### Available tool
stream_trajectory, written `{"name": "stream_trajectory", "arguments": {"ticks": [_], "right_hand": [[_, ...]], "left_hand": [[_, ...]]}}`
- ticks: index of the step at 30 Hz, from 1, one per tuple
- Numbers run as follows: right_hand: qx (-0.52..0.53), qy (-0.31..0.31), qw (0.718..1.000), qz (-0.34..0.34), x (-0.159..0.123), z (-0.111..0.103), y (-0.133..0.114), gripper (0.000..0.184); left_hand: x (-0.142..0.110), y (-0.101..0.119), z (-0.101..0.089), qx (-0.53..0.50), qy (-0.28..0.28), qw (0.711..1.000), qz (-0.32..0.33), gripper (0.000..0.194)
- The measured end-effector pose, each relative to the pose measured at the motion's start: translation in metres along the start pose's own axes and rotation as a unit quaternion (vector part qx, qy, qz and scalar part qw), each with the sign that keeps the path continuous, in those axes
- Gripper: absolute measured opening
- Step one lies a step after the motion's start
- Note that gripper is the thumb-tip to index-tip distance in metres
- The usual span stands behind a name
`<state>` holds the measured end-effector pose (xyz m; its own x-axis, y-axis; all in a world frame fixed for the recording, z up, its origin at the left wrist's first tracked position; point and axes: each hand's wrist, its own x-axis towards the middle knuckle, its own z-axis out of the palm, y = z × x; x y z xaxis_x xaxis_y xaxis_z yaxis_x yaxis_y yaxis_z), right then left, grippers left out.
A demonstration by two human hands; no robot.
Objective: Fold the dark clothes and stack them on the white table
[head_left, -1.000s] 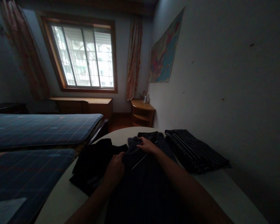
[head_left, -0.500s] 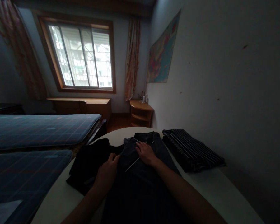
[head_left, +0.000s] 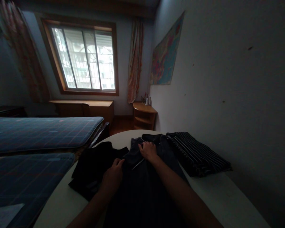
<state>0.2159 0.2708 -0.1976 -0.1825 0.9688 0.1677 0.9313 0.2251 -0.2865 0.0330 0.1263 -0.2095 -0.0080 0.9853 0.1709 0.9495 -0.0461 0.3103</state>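
Note:
A dark collared shirt with thin white piping lies on the round pale table, its collar toward the far edge. My left hand is closed at the shirt's left edge, thumb and fingers pinching the cloth. My right hand rests on the shirt just below the collar, fingers stretched out over the fabric. Left of the shirt lies a black folded garment, close by my left hand. To the right sits a folded black cloth with white stripes.
Two plaid mattresses are at the left, beside the table. A wooden desk stands under the window, and a corner shelf at the back. The wall with a map runs along the right.
The shirt's collar end has shifted slightly to the right. My right hand has moved a little with the cloth, and my left hand stays at the left edge.

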Motion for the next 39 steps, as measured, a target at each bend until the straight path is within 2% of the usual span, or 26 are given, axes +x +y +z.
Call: {"name": "stream_trajectory", "arguments": {"ticks": [5, 8, 13, 19, 24, 27, 31, 34, 39], "right_hand": [[0.017, 0.004, 0.999, -0.051, 0.005, 0.006, -0.024, 0.053], [0.032, -0.013, 0.997, -0.066, 0.013, 0.013, -0.032, 0.053], [0.059, -0.023, 0.998, -0.017, 0.037, 0.018, -0.04, 0.049], [0.084, -0.039, 0.995, 0.042, 0.065, 0.019, -0.037, 0.053], [0.109, -0.055, 0.991, 0.064, 0.076, 0.02, -0.033, 0.031], [0.128, -0.037, 0.988, 0.075, 0.081, 0.02, -0.032, 0.032], [0.148, -0.009, 0.986, 0.073, 0.083, 0.025, -0.029, 0.037], [0.153, -0.014, 0.987, 0.04, 0.077, 0.028, -0.026, 0.034], [0.136, 0.0, 0.99, -0.047, 0.06, 0.02, -0.024, 0.046]], "left_hand": [[-0.001, 0.003, 0.002, 0.04, -0.013, 0.999, 0.006, 0.055], [-0.001, 0.001, 0.003, 0.059, -0.025, 0.997, 0.036, 0.062], [0.001, -0.002, 0.003, 0.038, -0.027, 0.995, 0.09, 0.064], [0.008, -0.004, 0.002, 0.047, 0.053, 0.984, 0.161, 0.064], [0.013, -0.008, 0.005, 0.009, 0.047, 0.978, 0.204, 0.059], [0.016, -0.012, 0.011, -0.008, 0.075, 0.98, 0.186, 0.053], [0.019, -0.016, 0.018, -0.03, 0.117, 0.987, 0.102, 0.041], [0.02, -0.017, 0.02, -0.042, 0.109, 0.991, 0.065, 0.036], [0.022, -0.017, 0.02, -0.059, 0.1, 0.993, 0.03, 0.035]]}}
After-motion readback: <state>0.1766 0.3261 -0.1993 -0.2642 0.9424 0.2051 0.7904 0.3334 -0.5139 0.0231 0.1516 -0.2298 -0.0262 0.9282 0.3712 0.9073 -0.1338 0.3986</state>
